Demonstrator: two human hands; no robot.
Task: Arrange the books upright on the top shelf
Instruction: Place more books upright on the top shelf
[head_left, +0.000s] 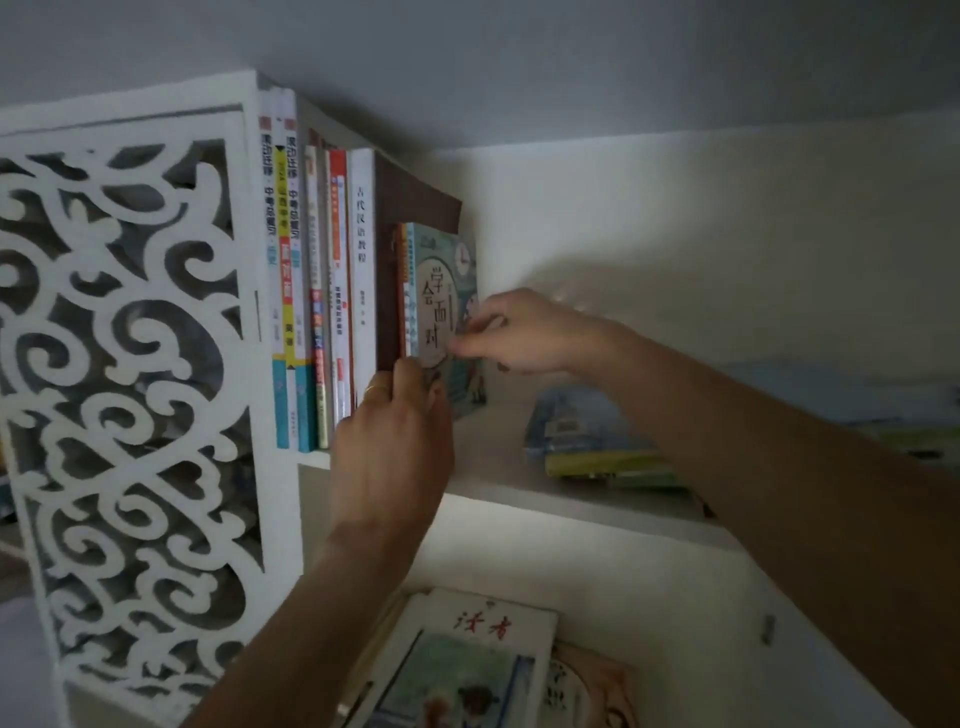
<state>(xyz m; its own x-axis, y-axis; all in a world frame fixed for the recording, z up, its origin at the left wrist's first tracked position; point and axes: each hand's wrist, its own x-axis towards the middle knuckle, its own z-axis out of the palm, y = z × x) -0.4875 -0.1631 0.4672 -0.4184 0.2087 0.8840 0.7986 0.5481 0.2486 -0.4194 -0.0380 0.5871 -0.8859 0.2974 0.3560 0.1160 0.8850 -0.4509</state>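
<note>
On the top shelf, toward ten o'clock, a row of upright books stands against the carved white side panel, and the newest arrival, a thin teal picture book, stands at the row's right end just beside a brown hardback. The left hand comes up from six o'clock, its grip curled round the lower front edge of the small books, a ring showing on one finger. The right hand, reaching in from four o'clock, pinches the teal book's outer edge between thumb and fingertips. Such a thin paperback looks light and floppy, likely to lean or slide once freed, so holding it low at the spine and steadying the open edge seems wise. At three o'clock a flat stack of picture books lies on the same shelf, not yet stood up. Below, at six o'clock, more books lie flat on the lower shelf.
</note>
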